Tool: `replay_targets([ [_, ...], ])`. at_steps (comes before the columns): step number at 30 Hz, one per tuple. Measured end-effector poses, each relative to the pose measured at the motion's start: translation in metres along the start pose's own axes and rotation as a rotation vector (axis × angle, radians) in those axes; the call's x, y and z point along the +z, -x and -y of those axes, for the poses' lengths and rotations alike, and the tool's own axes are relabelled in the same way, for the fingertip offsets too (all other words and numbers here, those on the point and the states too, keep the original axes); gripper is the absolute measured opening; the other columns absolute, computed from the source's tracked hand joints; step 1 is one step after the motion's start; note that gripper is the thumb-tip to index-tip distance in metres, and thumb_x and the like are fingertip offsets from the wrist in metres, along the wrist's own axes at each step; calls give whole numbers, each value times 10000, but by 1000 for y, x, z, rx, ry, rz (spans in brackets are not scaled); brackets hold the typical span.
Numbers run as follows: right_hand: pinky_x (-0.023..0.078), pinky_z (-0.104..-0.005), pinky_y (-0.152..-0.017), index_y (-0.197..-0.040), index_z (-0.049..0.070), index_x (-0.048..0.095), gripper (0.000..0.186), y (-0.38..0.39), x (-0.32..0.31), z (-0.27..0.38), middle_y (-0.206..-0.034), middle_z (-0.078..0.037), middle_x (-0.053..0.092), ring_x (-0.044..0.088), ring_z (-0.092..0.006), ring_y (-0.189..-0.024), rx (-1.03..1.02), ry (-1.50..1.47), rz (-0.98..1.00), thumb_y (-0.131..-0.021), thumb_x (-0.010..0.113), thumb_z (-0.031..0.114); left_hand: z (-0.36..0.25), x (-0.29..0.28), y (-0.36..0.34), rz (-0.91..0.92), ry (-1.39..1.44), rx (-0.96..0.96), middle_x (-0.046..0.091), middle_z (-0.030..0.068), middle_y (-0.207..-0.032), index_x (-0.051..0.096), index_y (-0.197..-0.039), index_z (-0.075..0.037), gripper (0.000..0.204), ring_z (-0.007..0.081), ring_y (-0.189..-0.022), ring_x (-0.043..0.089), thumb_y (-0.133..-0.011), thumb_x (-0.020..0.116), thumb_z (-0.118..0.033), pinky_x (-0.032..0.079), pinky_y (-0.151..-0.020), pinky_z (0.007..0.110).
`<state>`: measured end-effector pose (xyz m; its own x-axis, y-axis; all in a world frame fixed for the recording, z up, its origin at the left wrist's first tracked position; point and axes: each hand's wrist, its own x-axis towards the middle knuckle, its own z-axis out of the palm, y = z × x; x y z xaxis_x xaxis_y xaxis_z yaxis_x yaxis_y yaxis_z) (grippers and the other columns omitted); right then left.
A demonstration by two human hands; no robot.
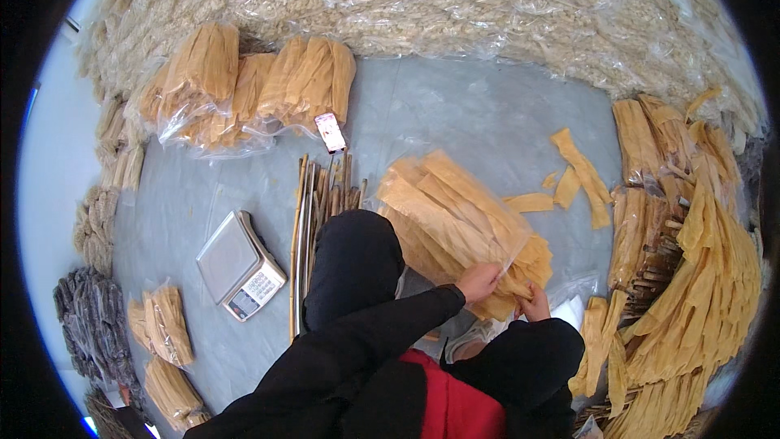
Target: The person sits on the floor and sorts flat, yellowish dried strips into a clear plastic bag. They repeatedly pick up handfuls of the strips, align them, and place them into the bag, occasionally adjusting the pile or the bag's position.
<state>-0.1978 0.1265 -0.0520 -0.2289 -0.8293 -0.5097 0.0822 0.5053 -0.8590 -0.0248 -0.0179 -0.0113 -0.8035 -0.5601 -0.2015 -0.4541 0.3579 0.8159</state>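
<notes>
A clear plastic bag (455,203) packed with long, flat, yellow-tan dried strips lies slantwise in front of me. Its open end points toward my lap. My left hand (481,280) is closed on the rim of the bag. Just to the right, my right hand (534,302) pinches the ends of the dried strips (528,264) that stick out of the bag mouth. Some of the fingers of both hands are hidden by the strips and plastic. Several loose dried strips (582,175) lie on the floor beyond the bag.
A digital scale (236,264), a bundle of sticks (313,211) and a lit phone (330,132) lie to the left. Filled bags (199,81) stand behind them. Strips are heaped (691,276) at the right. Pale bagged goods (455,8) line the back.
</notes>
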Motion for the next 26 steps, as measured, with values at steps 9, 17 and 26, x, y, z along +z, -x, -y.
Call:
replay_targets([
  [9,444,-304,-836,-1199,19,442,361,112,-70,112,-1049,-110,561,564,-215,-962,-149,-2,-363,-884,540,166,-76,-243,48,-174,90,196,610,140,-1028,587,-891,23,128,220,-900,592,-796,505,-4,466,-768,315],
  [17,305,-451,-991,-1245,14,450,512,185,69,236,-1320,-221,376,379,-385,-1200,-245,1299,-576,-832,593,280,184,-408,103,-765,1165,-382,518,154,-1191,486,-1050,-56,176,255,-999,521,-890,428,-101,435,-868,375],
  [26,333,-413,-993,-1185,1,461,407,170,68,212,-1197,-190,493,470,-341,-1124,-68,1182,-780,-887,533,269,349,-410,-18,-1026,1579,-447,410,235,-1255,409,-1016,-10,177,322,-974,460,-891,381,-132,390,-873,488],
])
